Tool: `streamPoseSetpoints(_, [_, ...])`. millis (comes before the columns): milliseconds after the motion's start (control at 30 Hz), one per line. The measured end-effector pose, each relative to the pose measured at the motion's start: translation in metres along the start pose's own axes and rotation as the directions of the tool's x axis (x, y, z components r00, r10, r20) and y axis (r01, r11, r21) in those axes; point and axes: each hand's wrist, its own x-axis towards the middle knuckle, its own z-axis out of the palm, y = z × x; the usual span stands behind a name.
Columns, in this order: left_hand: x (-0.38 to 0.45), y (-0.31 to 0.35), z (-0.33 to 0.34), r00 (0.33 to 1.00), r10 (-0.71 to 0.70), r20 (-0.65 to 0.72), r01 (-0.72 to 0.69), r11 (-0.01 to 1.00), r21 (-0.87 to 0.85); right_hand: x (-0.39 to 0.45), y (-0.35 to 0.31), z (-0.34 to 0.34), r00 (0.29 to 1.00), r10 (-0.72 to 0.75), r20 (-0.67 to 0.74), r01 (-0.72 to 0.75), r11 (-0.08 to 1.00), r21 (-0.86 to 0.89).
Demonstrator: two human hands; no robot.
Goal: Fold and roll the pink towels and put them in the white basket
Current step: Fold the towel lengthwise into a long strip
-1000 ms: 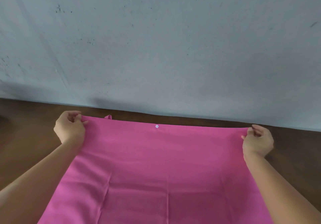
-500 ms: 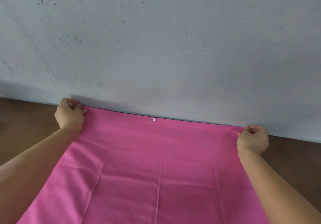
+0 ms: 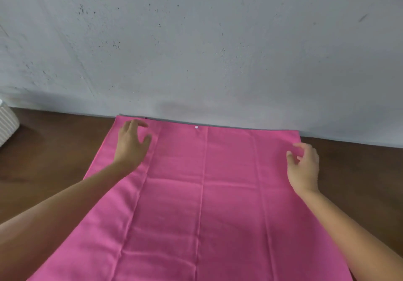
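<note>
- A pink towel (image 3: 202, 204) is seen spread flat on the brown counter (image 3: 50, 160), filling the lower centre of the frame, its far edge lying right along the foot of the grey wall (image 3: 196, 40).
- Its long axis appears to run from the wall down toward the bottom of the frame, where the near end is cut off from view; crease lines are seen running both along and across it.
- A small white snap (image 3: 196, 127) is spotted on the far hem, close to the middle.
- The left hand (image 3: 133, 143) is held over the far left corner, fingers spread and lightly curved; nothing is gripped, and whether the fingertips touch the cloth cannot be told.
- The right hand (image 3: 303, 167) is found at the right edge, a little below the far right corner, fingers loosely curled with nothing pinched between them. So each grip is loose and empty.
- Each far corner lies just ahead of its hand, toward the wall; the left hand is judged the nearer to its corner.
- The coming fold is judged to turn on this: both far corners must be taken and drawn down the long axis toward the near end, kept level so the edges meet.
- A sliver of the white basket (image 3: 6, 123) is caught at the left edge of the frame, well apart from the towel, on the left hand's side.
</note>
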Motion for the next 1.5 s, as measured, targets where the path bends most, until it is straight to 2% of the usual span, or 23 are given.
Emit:
streamPoseSetpoints(67, [-0.032,0.014,0.011,0.984,0.112,0.135,-0.116,0.993,0.018,-0.023,0.006,-0.01,0.994,-0.078,0.074,0.084,0.994,-0.076])
streamPoseSetpoints(200, [-0.09,0.04,0.037,0.883,0.347,0.316,-0.37,0.929,0.014,-0.063,0.01,-0.031,0.967,-0.131,0.219,0.178,0.961,-0.211])
streamPoseSetpoints(333, [-0.132,0.078,0.061,0.787,0.435,0.436,-0.47,0.882,-0.032,-0.103,0.014,-0.055,0.939,-0.105,0.328,0.228,0.904,-0.363])
streamPoseSetpoints(433, [-0.155,0.099,0.079,0.681,0.526,0.51,-0.571,0.817,-0.081,-0.139,0.015,-0.073,0.933,-0.063,0.354,0.226,0.87,-0.439])
streamPoseSetpoints(533, [-0.168,0.107,0.094,0.582,0.537,0.611,-0.652,0.757,-0.044,-0.176,0.018,-0.09,0.936,-0.037,0.351,0.219,0.84,-0.497])
streamPoseSetpoints(600, [-0.174,0.106,0.098,0.561,0.53,0.636,-0.696,0.718,0.017,-0.205,0.017,-0.103,0.937,0.013,0.348,0.184,0.83,-0.527])
streamPoseSetpoints(933, [-0.178,0.109,0.095,0.568,0.537,0.624,-0.717,0.695,0.055,-0.345,0.01,-0.151,0.984,0.122,0.13,-0.023,0.809,-0.587])
streamPoseSetpoints(1100, [-0.179,0.106,0.097,0.566,0.566,0.599,-0.727,0.685,0.039,-0.392,0.003,-0.169,0.96,0.277,0.032,-0.205,0.78,-0.591])
streamPoseSetpoints(1300, [-0.181,0.125,0.101,0.578,0.544,0.608,-0.677,0.736,-0.016,-0.437,-0.004,-0.186,0.914,0.359,-0.19,-0.406,0.774,-0.486])
streamPoseSetpoints(1367, [-0.183,0.14,0.109,0.523,0.59,0.615,-0.69,0.716,-0.101,-0.439,-0.01,-0.191,0.883,0.384,-0.27,-0.467,0.774,-0.427])
streamPoseSetpoints(1500, [-0.19,0.177,0.131,0.319,0.736,0.596,-0.731,0.592,-0.339,-0.436,-0.005,-0.207,0.849,0.422,-0.319,-0.522,0.765,-0.378])
